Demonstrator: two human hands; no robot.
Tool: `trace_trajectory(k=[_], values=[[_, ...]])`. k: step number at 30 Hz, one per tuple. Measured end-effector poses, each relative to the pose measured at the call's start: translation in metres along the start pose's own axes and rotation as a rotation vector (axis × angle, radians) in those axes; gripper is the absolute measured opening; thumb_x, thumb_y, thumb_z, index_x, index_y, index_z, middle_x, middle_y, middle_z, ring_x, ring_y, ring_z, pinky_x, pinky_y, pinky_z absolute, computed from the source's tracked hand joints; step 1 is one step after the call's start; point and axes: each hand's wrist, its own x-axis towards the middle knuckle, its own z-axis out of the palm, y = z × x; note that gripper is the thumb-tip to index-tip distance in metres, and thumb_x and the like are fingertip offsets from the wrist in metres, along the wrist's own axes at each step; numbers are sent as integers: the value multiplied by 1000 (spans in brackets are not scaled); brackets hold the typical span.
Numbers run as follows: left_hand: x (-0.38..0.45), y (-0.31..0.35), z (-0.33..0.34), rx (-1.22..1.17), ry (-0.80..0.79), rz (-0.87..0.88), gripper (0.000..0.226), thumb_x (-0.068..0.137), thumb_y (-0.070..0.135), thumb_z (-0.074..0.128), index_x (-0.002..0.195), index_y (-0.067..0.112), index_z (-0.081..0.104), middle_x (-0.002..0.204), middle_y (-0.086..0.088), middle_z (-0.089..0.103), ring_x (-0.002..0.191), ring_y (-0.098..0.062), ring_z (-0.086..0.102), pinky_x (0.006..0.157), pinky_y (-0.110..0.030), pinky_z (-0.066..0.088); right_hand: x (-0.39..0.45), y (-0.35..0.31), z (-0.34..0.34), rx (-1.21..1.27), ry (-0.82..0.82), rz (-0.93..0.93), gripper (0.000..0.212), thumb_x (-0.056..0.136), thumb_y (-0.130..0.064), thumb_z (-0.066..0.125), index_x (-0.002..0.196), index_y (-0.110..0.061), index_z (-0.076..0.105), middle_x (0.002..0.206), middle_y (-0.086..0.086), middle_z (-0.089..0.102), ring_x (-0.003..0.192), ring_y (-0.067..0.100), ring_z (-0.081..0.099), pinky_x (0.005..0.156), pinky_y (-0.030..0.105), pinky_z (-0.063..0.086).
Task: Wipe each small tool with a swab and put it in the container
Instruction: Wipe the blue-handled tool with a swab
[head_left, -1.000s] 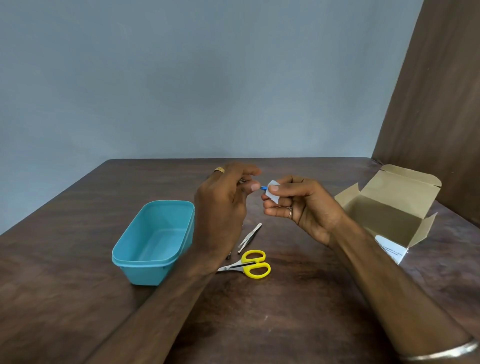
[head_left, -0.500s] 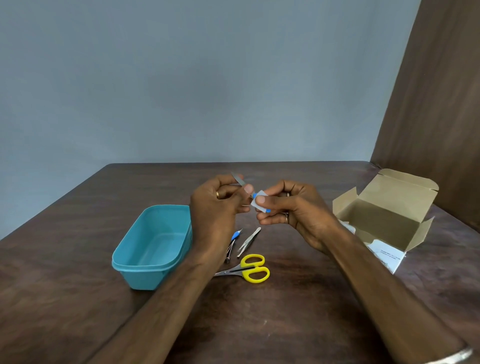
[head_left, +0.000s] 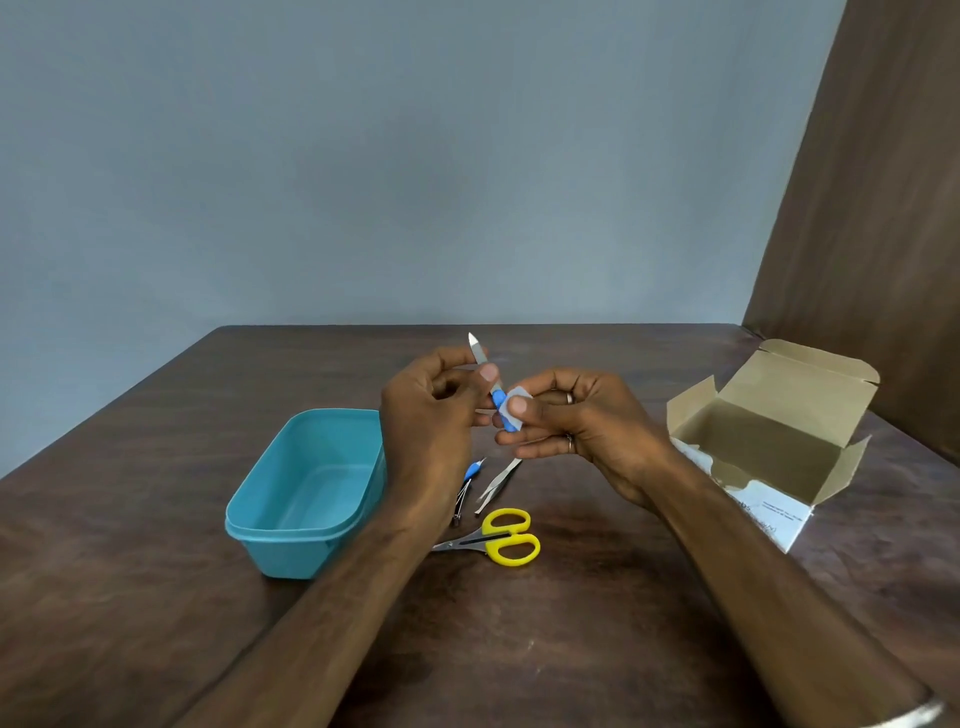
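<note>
My left hand (head_left: 431, 415) pinches a slim metal nail file (head_left: 479, 353) with a blue handle, blade pointing up and away. My right hand (head_left: 576, 431) presses a small white swab (head_left: 516, 404) against the file's blue handle. Both hands hover above the table, just right of the teal plastic container (head_left: 306, 493), whose inside shows nothing in it. On the table below the hands lie a blue-handled tool (head_left: 471, 472), nail clippers (head_left: 461, 501), metal tweezers (head_left: 497, 480) and yellow-handled scissors (head_left: 498, 538).
An open cardboard box (head_left: 769, 431) stands at the right on the dark wooden table (head_left: 130, 571). A grey wall rises behind the table's far edge, and a brown panel stands at the far right.
The file has turned in my left hand so that its blade now sticks up above the fingers. The swab has slid along it to the blue handle. The view has tilted slightly.
</note>
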Motion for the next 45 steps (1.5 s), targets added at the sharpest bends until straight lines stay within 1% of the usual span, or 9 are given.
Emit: trace_trajectory(k=[5,11,14,21,26,28,32,37,45], values=[[-2,0,2,112,-31,81,27,90,12,67,91,40,67,74,17,71,67,-7,69,66,-30,59,1,0,-3,-51,119,-60,17,95,-19,64,108,-9,68,95,11,78,79,30,76,63,37,60],[-11,1,6,179,-131,112,22,88,6,68,85,29,70,74,9,71,58,-8,69,57,-24,58,2,0,-5,-10,271,-136,18,93,-24,69,102,-10,75,95,6,76,70,21,67,58,35,55],[-11,0,7,171,-139,108,18,87,6,69,86,24,71,77,5,71,61,-11,69,53,-16,53,2,-2,-5,52,255,-132,19,91,-26,70,98,-10,78,91,6,72,69,21,58,58,36,53],[-11,-1,6,208,-140,138,26,89,11,69,82,35,67,77,9,71,59,-6,69,56,-21,58,3,-3,-6,100,154,-133,22,92,-25,67,100,-7,76,95,11,73,68,21,58,61,37,52],[-8,-1,4,277,-116,146,22,89,17,69,87,39,65,81,14,70,63,-4,70,56,-22,58,3,-4,-10,69,83,-161,31,87,-7,50,107,0,73,102,17,73,71,22,59,65,41,52],[-8,-2,3,303,-110,152,22,89,18,69,87,40,65,82,14,70,63,-4,70,56,-25,59,3,-3,-11,45,97,-166,25,90,-3,55,105,-2,75,98,16,74,70,23,58,67,42,52],[-8,-6,4,366,-105,189,13,88,20,70,91,32,72,87,9,74,67,-8,71,62,-36,61,3,-2,-10,7,128,-185,16,88,-14,70,101,-7,77,90,11,74,68,23,57,67,41,53],[-8,-9,2,496,-91,352,13,88,20,71,99,24,75,89,6,74,73,-12,69,65,-42,58,2,-1,-6,-73,199,-243,13,90,-14,70,99,-8,77,88,12,75,64,24,57,61,37,53],[-9,-7,4,404,-98,242,13,88,21,70,99,24,75,86,9,74,65,-6,69,61,-41,60,2,3,5,84,189,-195,11,90,-16,69,96,-13,78,85,10,71,60,21,55,61,37,52]])
